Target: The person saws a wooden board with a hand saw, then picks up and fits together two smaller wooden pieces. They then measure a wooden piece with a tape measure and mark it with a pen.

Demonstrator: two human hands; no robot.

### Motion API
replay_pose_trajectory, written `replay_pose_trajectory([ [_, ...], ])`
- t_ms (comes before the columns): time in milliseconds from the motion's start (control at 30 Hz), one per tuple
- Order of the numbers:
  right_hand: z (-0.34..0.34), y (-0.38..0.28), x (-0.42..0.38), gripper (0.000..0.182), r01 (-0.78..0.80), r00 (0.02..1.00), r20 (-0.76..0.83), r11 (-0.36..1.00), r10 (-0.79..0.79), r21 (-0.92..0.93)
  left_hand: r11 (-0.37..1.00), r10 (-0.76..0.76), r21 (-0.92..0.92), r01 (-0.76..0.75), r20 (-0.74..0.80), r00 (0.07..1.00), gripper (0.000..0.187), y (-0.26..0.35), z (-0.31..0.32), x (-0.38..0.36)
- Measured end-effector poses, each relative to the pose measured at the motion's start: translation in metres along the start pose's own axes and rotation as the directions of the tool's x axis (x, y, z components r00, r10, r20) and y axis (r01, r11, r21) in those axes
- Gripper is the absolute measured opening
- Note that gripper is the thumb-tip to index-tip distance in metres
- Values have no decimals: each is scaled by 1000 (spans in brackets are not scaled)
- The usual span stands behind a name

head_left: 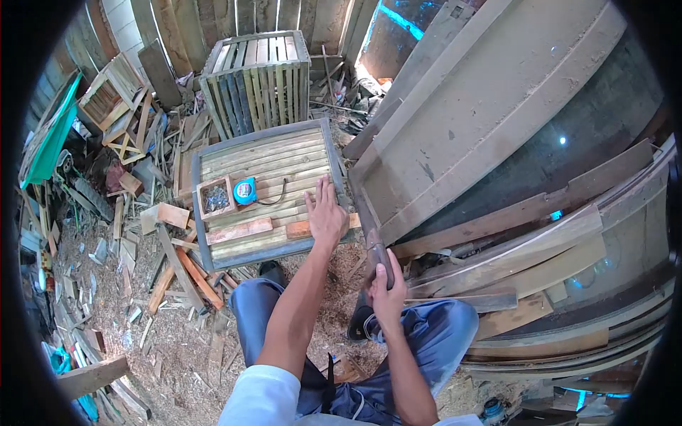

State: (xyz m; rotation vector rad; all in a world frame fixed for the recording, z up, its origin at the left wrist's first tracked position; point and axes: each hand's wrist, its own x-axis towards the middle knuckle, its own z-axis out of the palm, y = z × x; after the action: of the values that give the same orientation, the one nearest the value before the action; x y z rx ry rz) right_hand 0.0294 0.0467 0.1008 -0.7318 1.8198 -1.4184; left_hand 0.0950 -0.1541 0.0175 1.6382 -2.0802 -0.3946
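Note:
My left hand [327, 219] lies flat with fingers stretched forward on a slatted wooden tabletop [298, 150]. Its palm covers part of a short reddish wood strip [298, 229], whose ends show on both sides. My right hand [389, 292] is closed around the thick brown handle of what looks like a machete [369, 220], its long dark blade pointing away along the table's right edge. On the left of the tabletop are a small wooden box [216, 197] of small metal pieces and a blue tape measure [245, 190]. A second wood strip [239, 231] lies near the front edge.
A slatted crate [259, 85] stands behind the table. Large wooden panels [483, 121] lean on the right, with boards [526, 273] stacked below. Wood offcuts [186, 273] and sawdust cover the floor at left. A broken wooden frame [117, 99] lies farther back.

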Motion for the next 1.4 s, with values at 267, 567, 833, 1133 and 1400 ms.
replay_pose_trajectory([
  [267, -16, -106, -49, 42, 150, 983, 158, 912, -95, -381, 1000, 0, 15, 0, -6, 1000, 57, -2, 1, 1],
  [567, 48, -46, 56, 37, 360, 930, 96, 821, -356, -442, 993, 109, 55, -106, -42, 993, 57, -9, 3, -4],
  [833, 45, 5, 54, 43, 513, 850, 60, 797, -523, -320, 999, 46, 22, -47, 33, 998, 60, -2, -8, 0],
  [1133, 32, -8, 24, 47, 146, 989, 11, 961, -148, -234, 1000, -5, 2, 5, 35, 999, 59, -2, -5, 3],
  [1400, -5, -122, -20, 43, 116, 987, 152, 863, -46, -491, 999, 0, -37, 1, 19, 1000, 59, -3, -3, -1],
])
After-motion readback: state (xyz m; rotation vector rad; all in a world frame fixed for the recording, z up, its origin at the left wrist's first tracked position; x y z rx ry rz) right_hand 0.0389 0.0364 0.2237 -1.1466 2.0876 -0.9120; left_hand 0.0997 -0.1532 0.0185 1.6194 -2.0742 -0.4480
